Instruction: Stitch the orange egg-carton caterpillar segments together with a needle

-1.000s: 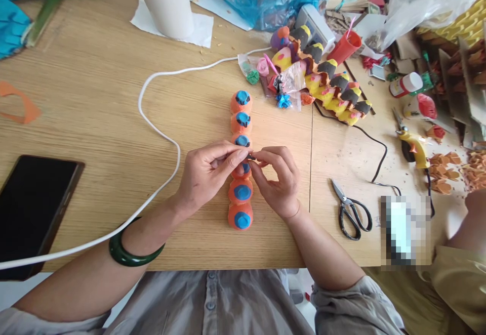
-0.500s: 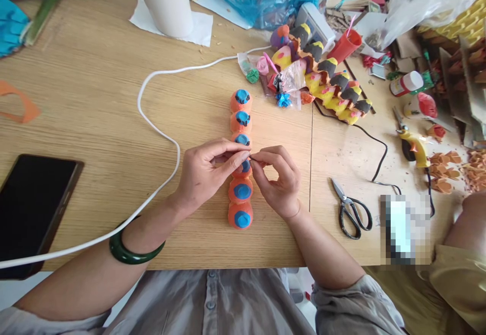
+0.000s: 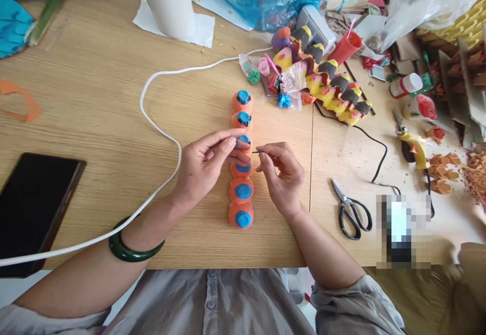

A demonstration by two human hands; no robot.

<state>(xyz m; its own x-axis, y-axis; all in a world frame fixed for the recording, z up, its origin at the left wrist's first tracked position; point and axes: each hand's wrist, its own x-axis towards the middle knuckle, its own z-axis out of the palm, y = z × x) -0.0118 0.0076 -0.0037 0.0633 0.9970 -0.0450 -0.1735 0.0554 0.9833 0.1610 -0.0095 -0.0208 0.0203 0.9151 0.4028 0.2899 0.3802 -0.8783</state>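
Observation:
An orange row of several rounded bumps runs front to back on the table, each bump topped with a blue disc. The farthest discs carry small black pieces. My left hand is over the middle of the row, thumb and forefinger pinched on something small and dark that I cannot make out. Just right of the row, my right hand pinches a thin black strip between thumb and forefinger, its tip pointing left. The two hands are apart.
Black-handled scissors lie to the right, a phone at the left. A white cable curves across the table and over my left forearm. Painted carton pieces, plastic bags and a yellow glue gun lie farther back and right.
My hands have moved apart, the right one slightly to the right, and the black strip now shows between them. The person's arm at the far right has shifted.

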